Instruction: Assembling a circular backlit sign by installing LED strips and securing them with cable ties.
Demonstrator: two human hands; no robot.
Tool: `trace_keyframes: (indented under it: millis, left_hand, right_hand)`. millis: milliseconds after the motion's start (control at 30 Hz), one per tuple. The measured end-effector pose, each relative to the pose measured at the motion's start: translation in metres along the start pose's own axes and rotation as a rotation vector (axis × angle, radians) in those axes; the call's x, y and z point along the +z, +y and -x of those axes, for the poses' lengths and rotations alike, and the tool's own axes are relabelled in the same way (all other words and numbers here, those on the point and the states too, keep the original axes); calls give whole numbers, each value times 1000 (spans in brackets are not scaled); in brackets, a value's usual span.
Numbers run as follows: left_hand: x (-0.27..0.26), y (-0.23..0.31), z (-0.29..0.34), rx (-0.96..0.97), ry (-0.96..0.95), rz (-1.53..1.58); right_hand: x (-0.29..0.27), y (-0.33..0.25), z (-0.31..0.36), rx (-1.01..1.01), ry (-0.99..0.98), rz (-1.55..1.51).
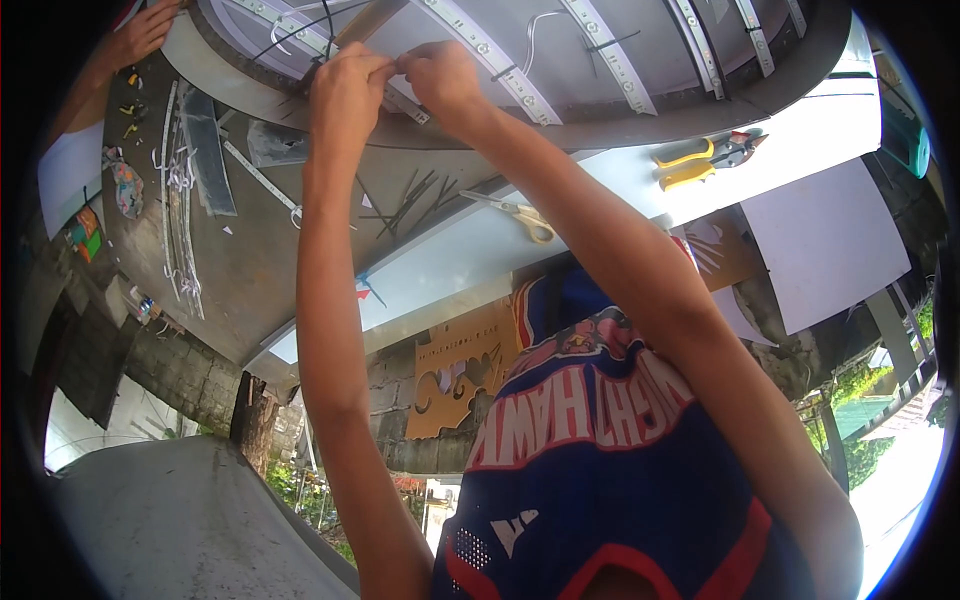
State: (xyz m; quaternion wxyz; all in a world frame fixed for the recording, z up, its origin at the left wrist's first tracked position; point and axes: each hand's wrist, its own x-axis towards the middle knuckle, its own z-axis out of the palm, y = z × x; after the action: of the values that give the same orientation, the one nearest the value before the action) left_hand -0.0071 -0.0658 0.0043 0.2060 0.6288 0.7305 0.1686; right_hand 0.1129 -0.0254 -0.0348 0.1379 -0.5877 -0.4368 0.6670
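My left hand [350, 85] and my right hand [440, 82] meet at the far side, over the near rim of a large curved sign frame [560, 132]. Both are closed, with thumbs and fingers pinched and the fingertips almost touching. Whatever lies between them is too small to make out. Thin black wires or ties [327, 25] stick up just beyond my left hand. White LED strips [490, 60] run across the frame's pale inner panel, several with black ties round them. One strip's end passes beneath my hands.
Scissors [525, 215] and yellow-handled snips [705, 160] lie on the white near strip of the table. Loose LED strips [180, 200], a clear plastic piece [207, 150] and scattered black ties [405, 205] lie at the left. Another person's hand [147, 35] rests by the frame's far left.
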Motion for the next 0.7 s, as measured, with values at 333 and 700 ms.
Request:
trace_keyframes:
  millis: [333,700]
  left_hand:
    - [-13,-10,-13,-23,-150,58]
    - [-52,-7,-22,-253,-196,-23]
  right_hand:
    - [3,-7,5,-564,148,555]
    - [3,14,-12,-643,119,538]
